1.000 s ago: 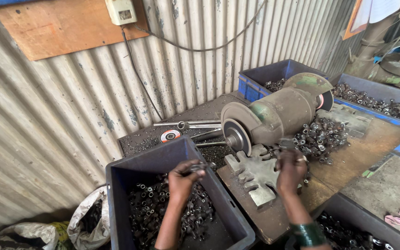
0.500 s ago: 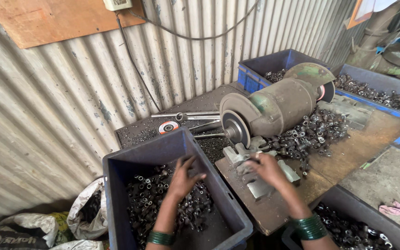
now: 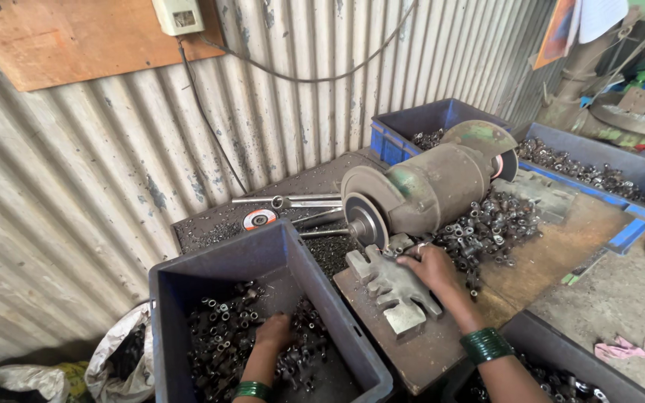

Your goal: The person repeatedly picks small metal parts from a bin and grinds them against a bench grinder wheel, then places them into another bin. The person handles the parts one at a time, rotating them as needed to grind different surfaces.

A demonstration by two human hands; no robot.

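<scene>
Small dark metal parts (image 3: 225,336) fill the floor of a dark blue-grey plastic crate (image 3: 210,272) at the lower left, and the left hand (image 3: 274,332) is pressed down among them, fingers buried in the pile so that I cannot tell whether it has closed on any piece. Its wrist carries a green bangle (image 3: 254,389). The right hand (image 3: 431,267) rests palm down at the edge of a notched grey metal fixture (image 3: 393,287) on the wooden bench (image 3: 554,257), fingers loosely curled toward the grinding wheel (image 3: 367,222) of a worn green bench grinder (image 3: 431,183); whether it grips a part is hidden. A heap of shiny metal parts (image 3: 487,227) lies just beside that hand, under the grinder. Two blue crates (image 3: 614,168) stand behind, against the corrugated wall (image 3: 76,172).
</scene>
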